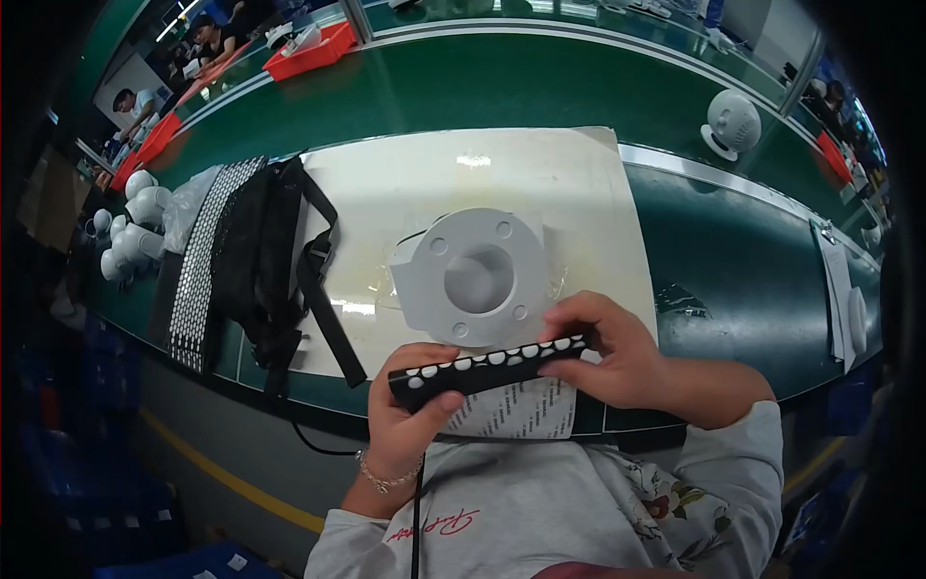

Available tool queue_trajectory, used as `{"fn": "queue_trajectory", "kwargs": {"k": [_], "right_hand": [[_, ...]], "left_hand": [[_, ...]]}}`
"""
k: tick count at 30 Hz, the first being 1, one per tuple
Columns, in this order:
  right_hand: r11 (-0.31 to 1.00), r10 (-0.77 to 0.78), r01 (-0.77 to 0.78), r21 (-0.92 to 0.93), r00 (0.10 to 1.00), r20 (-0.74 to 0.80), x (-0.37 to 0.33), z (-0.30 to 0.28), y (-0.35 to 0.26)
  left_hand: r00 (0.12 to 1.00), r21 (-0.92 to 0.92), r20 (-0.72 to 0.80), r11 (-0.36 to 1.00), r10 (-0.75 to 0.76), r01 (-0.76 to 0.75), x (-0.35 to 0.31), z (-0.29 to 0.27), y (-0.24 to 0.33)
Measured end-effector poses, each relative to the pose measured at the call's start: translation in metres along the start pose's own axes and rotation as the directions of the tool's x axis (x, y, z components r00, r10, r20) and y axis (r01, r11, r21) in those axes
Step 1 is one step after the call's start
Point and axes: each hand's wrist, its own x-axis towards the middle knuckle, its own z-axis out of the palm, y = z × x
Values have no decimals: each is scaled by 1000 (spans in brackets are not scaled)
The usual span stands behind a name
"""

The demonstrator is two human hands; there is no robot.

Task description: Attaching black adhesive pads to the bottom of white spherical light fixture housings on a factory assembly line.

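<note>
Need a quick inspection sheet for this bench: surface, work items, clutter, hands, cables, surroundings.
Surface: cream board on a green tabletop.
Work items: black strip with white dots, held up; printed white sheet below it, attachment unclear; white ring-faced part on the board.
Clutter: black bag with straps and a dotted sheet at left; white rounded parts beyond; papers at far right.
Hands: left hand and right hand grip opposite ends of the strip.
Cables: thin black cord near the left wrist; another black cord over the lap; connections not visible.
Surroundings: red bins, co-workers upper left.
</note>
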Motion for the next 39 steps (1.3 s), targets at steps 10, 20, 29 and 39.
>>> {"fn": "queue_trajectory", "kwargs": {"k": [10, 20, 29, 39], "right_hand": [[988, 116, -110, 112, 992, -53, -1, 4, -3], [981, -68, 73, -178, 997, 38, 4, -7, 0], [901, -272, 264, -345, 962, 24, 13, -10, -4], [771, -427, 373, -515, 904, 17, 14, 0, -11]], "left_hand": [[990, -57, -120, 995, 69, -77, -9, -6, -14], [986, 87, -148, 994, 78, -66, -14, -14, -13], [978, 66, -198, 996, 67, -55, -11, -10, -11], [990, 227, -96, 971, 104, -80, -7, -6, -10]]}}
